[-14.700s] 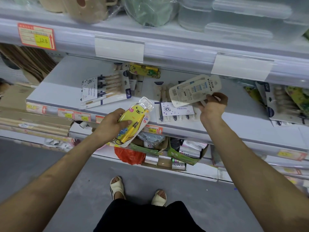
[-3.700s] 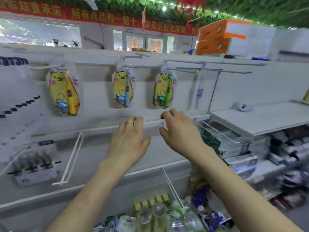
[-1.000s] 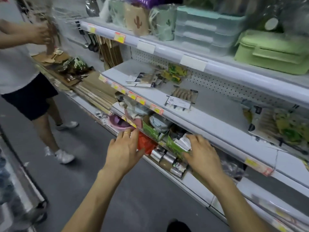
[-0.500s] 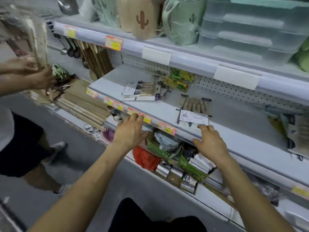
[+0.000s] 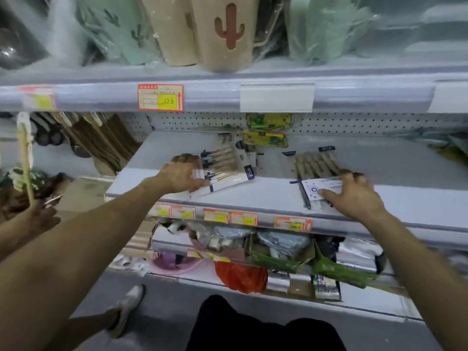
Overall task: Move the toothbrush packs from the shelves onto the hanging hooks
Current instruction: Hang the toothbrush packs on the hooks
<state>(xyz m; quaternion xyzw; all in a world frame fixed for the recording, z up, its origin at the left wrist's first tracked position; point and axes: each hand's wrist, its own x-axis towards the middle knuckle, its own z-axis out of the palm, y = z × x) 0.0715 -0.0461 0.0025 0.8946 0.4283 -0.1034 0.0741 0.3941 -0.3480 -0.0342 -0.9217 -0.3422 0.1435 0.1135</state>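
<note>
On the white shelf [image 5: 266, 196] lie two flat multi-packs of wooden-handled toothbrushes. My left hand [image 5: 181, 174] grips the left end of the left toothbrush pack [image 5: 228, 168], fingers over its top and thumb at its near edge. My right hand [image 5: 354, 196] holds the right toothbrush pack [image 5: 314, 165], with the thumb on its white label and the fingers curled over its right edge. Two yellow cartoon toothbrush packs [image 5: 264, 138] lie at the back of the shelf against the pegboard. Both wooden packs still rest on the shelf.
The shelf above carries wrapped cactus mugs [image 5: 225, 31] and an orange price tag [image 5: 160, 97] on its rail. Below are cluttered boxes and a red bag [image 5: 240, 277]. Another person's hand [image 5: 38, 219] holds a stick-like item at the left. More packs lie at the far right [image 5: 450, 148].
Both my hands have moved up from the shelf's front edge onto the shelf; each has taken hold of a wooden toothbrush pack. The view has swung to face the shelf.
</note>
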